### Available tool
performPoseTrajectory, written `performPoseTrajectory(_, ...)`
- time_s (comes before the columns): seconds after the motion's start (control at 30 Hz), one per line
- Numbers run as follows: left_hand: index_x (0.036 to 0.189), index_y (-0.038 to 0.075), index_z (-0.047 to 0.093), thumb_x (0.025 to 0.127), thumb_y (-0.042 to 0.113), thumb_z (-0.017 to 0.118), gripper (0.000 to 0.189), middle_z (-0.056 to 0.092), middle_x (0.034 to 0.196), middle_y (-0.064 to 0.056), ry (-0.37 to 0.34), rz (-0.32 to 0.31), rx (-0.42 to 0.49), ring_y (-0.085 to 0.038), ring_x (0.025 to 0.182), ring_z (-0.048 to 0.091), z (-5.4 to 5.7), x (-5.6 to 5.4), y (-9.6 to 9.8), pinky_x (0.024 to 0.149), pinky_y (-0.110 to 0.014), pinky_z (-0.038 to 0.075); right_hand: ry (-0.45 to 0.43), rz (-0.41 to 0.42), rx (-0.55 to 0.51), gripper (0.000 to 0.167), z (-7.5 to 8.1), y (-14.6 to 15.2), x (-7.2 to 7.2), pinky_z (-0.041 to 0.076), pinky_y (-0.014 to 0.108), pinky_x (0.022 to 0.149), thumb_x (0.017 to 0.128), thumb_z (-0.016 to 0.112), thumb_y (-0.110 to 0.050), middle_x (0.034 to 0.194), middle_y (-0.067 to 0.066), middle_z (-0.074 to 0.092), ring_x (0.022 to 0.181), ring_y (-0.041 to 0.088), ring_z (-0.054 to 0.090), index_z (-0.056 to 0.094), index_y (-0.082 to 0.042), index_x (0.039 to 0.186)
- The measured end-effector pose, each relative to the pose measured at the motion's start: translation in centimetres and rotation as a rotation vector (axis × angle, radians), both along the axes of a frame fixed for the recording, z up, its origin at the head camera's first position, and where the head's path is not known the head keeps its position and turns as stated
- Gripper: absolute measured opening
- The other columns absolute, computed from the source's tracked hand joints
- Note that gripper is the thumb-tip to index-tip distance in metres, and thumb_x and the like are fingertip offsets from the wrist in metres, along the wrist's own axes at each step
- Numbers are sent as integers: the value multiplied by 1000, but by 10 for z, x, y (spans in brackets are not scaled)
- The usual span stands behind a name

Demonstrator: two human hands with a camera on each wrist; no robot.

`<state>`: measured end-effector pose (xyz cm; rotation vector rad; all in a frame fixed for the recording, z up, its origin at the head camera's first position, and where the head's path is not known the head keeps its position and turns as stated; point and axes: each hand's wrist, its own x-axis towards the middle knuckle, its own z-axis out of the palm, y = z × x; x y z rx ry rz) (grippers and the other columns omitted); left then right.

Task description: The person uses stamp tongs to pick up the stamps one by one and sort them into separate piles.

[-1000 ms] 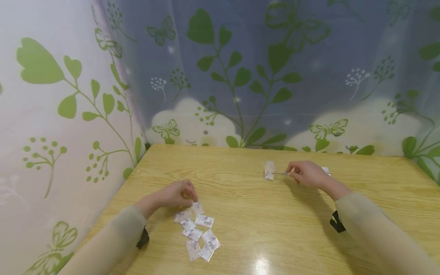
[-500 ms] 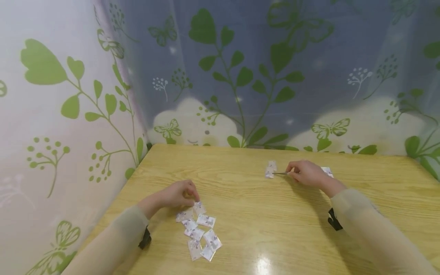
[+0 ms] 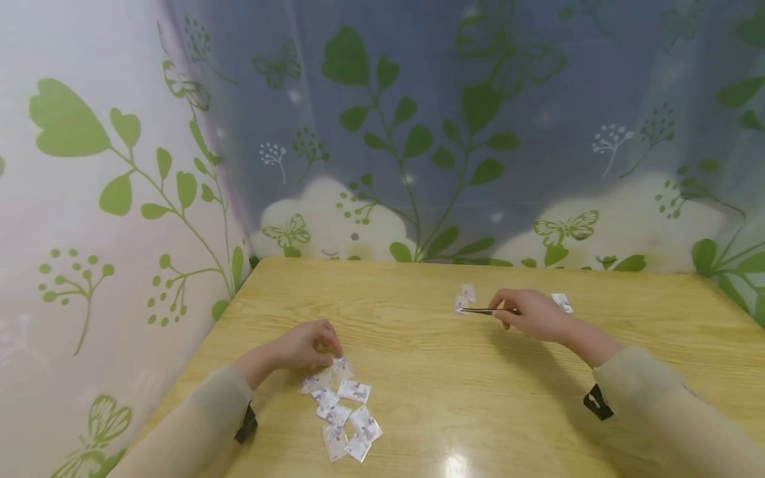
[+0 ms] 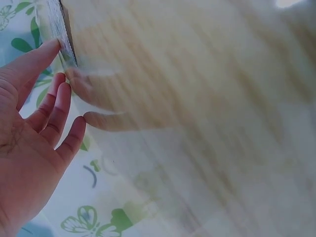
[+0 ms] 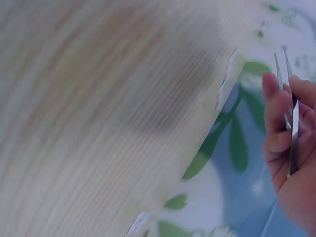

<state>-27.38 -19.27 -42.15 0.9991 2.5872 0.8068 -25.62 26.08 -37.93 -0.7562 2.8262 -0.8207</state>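
Note:
My left hand [image 3: 305,345] rests at the far end of a loose cluster of small flat printed white-and-purple packets [image 3: 354,391], its fingertips right at the farthest packet [image 3: 342,368]. In the left wrist view the thumb of the left hand [image 4: 37,128] touches the edge of a packet [image 4: 61,27], the other fingers loosely bent towards the tabletop. At the back of the table my right hand [image 3: 532,315] grips metal tweezers [image 5: 295,123]. Their tips reach the lower [image 3: 461,304] of two overlapping packets; the upper packet [image 3: 469,292] lies just behind.
More packets [image 3: 562,303] lie behind the right wrist. The wooden table [image 3: 418,411] meets a hanging cloth [image 3: 382,133] with leaves and butterflies at the back, and another pale cloth [image 3: 89,199] stands at the left.
My right hand has shifted slightly left with the tweezers, and the lower packet sits a little further left of the upper one. The left hand stays in place.

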Motion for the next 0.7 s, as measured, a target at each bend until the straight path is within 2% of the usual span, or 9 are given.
performPoseTrajectory(0.2, 91, 19, 72, 82, 6, 73, 16, 56, 101, 4, 2, -4, -1, -19, 97, 53, 0, 1, -1, 88, -42, 44, -48, 120, -83, 12, -1, -36, 10, 48, 30, 53, 99, 56, -15, 93, 6, 69, 54, 21, 58, 60, -8, 108)
performPoseTrajectory(0.3, 91, 19, 71, 82, 6, 73, 16, 55, 102, 4, -5, -1, -7, -20, 97, 53, 1, 2, 0, 89, -42, 44, -46, 162, -96, 11, -2, -56, 14, 49, 29, 54, 98, 59, -15, 100, 5, 70, 53, 17, 58, 61, -9, 107)
performPoseTrajectory(0.57, 93, 17, 71, 83, 5, 73, 16, 56, 102, 4, -16, -2, -6, -21, 99, 54, 3, 3, 1, 90, -43, 44, -53, 236, -81, 20, -11, -100, 15, 46, 27, 48, 99, 56, -18, 93, 0, 70, 47, 10, 51, 60, -13, 118)
performPoseTrajectory(0.7, 93, 17, 71, 83, 5, 72, 15, 56, 103, 3, -20, -7, -3, -21, 99, 54, 4, 4, 1, 91, -43, 44, -33, 262, -62, 19, -13, -119, 11, 42, 24, 48, 99, 57, -17, 88, -3, 70, 51, 6, 50, 63, -14, 116)
